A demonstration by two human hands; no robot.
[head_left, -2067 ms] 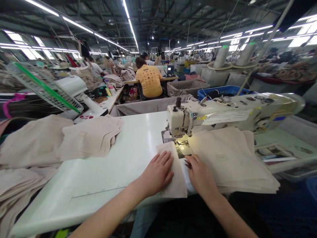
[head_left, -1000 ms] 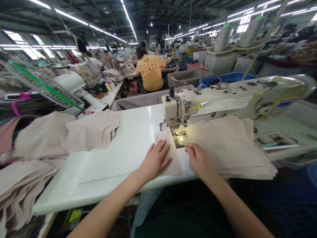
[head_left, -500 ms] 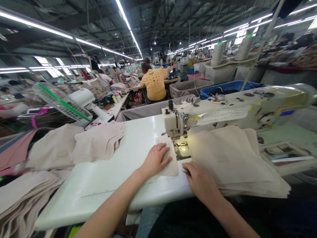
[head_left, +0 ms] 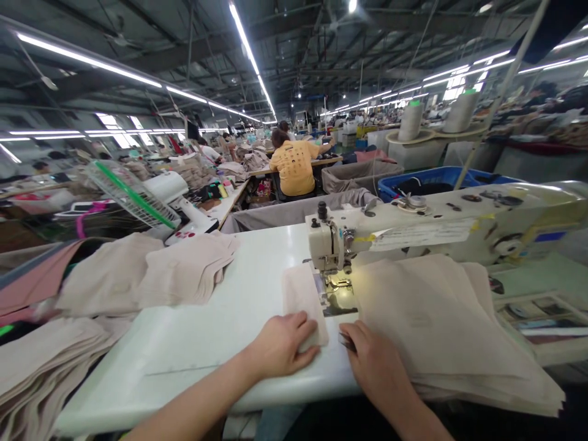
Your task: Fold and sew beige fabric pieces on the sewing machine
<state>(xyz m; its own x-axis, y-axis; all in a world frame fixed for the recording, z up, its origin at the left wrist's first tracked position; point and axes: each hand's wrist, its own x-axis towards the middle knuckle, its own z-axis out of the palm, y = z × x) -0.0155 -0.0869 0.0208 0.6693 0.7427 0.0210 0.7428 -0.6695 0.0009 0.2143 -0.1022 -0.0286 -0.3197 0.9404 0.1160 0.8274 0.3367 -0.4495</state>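
Fabric (head_left: 299, 289) seems less steadied, now bared ahead of the spread left hand (head_left: 285, 345), a tool (head_left: 346, 342) pinched in the right hand (head_left: 374, 358).

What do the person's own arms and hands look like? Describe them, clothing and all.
The left hand and right hand are both bare, without gloves. No watch or bracelet shows on either wrist, and I can make out no ring. The left forearm and right forearm are uncovered down to the picture's edge; no sleeve shows.
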